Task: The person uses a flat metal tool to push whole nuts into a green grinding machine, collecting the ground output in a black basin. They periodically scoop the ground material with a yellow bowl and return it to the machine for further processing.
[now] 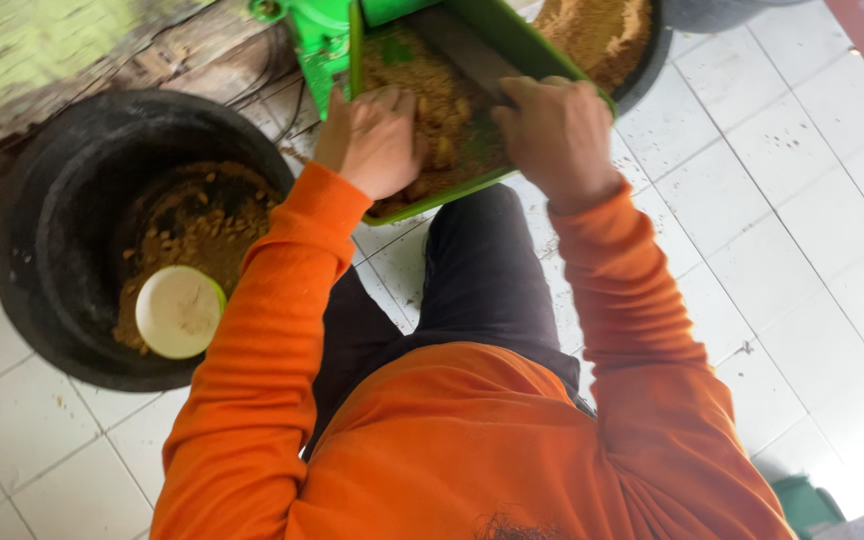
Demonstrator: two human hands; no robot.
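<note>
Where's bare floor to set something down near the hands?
Bare white tiled floor right of the right hand, up to the green tray. Also tiles below the black tub. Crowded: both hands, left hand included, fill the tray of brown mash; a pale bowl sits in the tub.

Floor: white square tiles (802, 200) with thin grey joints, speckled with brown crumbs (densest close to the black tub (42, 240)). Beyond the tub, a rough weathered wall (72, 60), blurred. Daylight even, no hard shadows.
</note>
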